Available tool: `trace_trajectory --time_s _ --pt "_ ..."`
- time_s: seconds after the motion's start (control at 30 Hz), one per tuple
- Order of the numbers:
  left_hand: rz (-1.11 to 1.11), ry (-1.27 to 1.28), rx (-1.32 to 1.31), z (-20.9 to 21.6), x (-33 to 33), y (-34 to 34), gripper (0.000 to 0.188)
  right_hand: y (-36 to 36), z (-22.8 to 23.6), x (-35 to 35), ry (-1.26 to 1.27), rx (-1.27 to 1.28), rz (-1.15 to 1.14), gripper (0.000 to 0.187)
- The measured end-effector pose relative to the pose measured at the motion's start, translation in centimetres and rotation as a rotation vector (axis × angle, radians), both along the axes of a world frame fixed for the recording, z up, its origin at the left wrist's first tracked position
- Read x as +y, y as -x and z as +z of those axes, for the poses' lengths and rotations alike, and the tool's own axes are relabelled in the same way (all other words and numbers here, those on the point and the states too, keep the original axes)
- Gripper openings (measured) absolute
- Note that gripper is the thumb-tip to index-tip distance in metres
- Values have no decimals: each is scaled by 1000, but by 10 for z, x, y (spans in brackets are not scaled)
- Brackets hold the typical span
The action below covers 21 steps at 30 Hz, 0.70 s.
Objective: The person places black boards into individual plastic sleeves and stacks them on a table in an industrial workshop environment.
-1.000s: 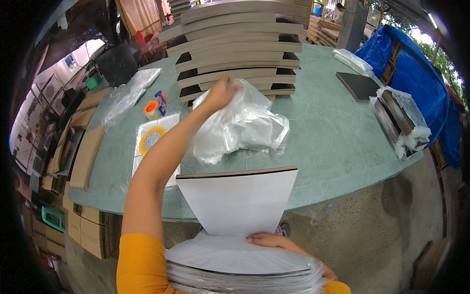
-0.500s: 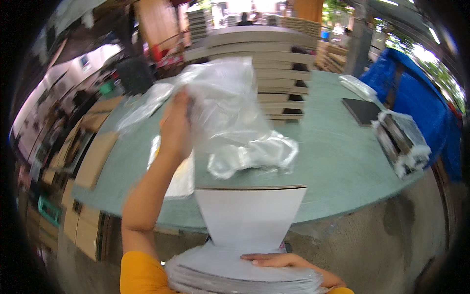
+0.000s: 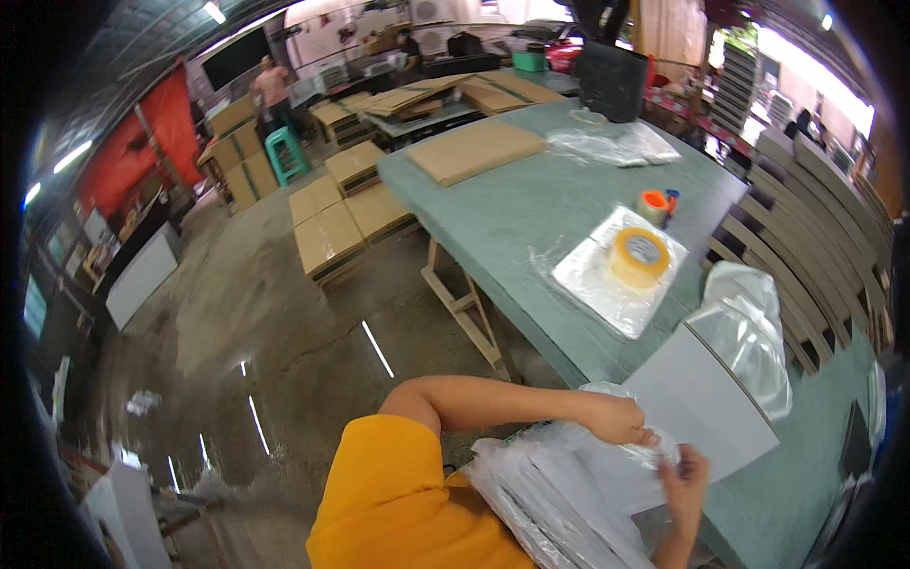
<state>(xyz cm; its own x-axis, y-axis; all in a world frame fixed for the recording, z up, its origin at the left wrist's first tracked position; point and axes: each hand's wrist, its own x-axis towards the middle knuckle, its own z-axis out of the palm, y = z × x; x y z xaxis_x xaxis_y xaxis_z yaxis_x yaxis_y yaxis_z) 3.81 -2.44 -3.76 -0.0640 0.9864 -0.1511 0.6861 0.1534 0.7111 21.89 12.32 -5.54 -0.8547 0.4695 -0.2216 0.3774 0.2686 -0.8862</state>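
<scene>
Close together over a pale board, my left hand (image 3: 618, 419) and my right hand (image 3: 684, 482) pinch a piece of clear plastic film (image 3: 654, 446), probably the edge of a bag. The white board (image 3: 706, 398) leans from my lap area against the table edge, its far rim brown. Below my left forearm is a stack of flat white pieces in clear plastic (image 3: 550, 498). Past the board, a crumpled clear plastic bag (image 3: 744, 332) rests on the green table (image 3: 512, 242). What lies directly under my fingers is partly hidden.
A yellow tape roll (image 3: 639, 258) sits on a pile of clear bags (image 3: 607, 299), near an orange roll (image 3: 654, 206). Stacked grey boards (image 3: 806, 247) rise on the right. Cardboard pieces (image 3: 341, 228) and a green stool (image 3: 284, 156) stand left; a person (image 3: 273, 90) is far back.
The view has swung left. My left hand, earlier raised with a plastic bag over the table, has come down beside my right hand. My right hand has left the stack and now pinches film.
</scene>
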Motion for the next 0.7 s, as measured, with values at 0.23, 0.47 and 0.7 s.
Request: trace_trajectory --time_s 0.23,0.47,0.7 --pt "310 -77 -417 4 -16 21 66 -9 -14 23 100 336 -107 56" --pt "48 -339 -355 -5 -20 26 48 0 15 -7 222 303 -186 41" --pt "450 -150 -714 13 -1 28 24 24 14 -28 179 142 128 23"
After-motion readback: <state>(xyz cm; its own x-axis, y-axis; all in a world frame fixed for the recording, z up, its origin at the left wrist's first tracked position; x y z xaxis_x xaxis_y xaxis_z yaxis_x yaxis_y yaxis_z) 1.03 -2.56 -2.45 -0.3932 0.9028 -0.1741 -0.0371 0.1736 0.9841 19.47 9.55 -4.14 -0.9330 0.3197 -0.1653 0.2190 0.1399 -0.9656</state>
